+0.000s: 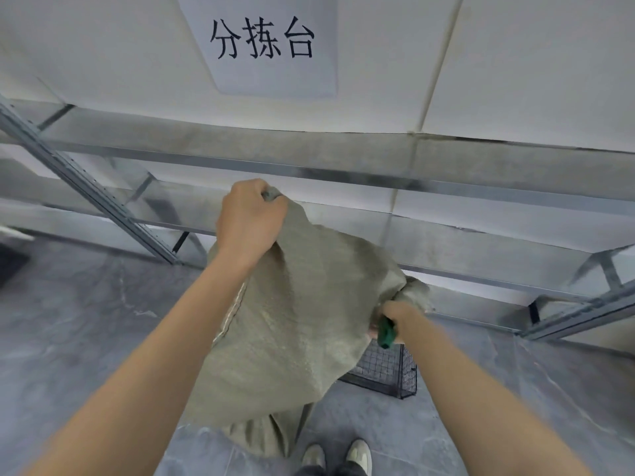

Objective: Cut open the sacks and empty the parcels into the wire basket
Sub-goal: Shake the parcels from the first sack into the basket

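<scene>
A grey-green woven sack (pixel 302 310) hangs in front of me, lifted off the floor. My left hand (pixel 249 221) grips one upper corner of it, held high. My right hand (pixel 397 316) grips the other bunched corner lower down, together with a green-handled cutter (pixel 385 334). The black wire basket (pixel 388 371) stands on the floor behind and below the sack, mostly hidden by it. No parcels are visible. A second fold of sack cloth (pixel 264 434) lies on the floor under the lifted sack.
A metal shelving rack (pixel 309 173) with white boards runs across behind the sack, bearing a paper sign (pixel 264 42). The floor (pixel 86 321) is grey tile. My shoes (pixel 338 456) are at the bottom edge. A dark object (pixel 10 262) sits at far left.
</scene>
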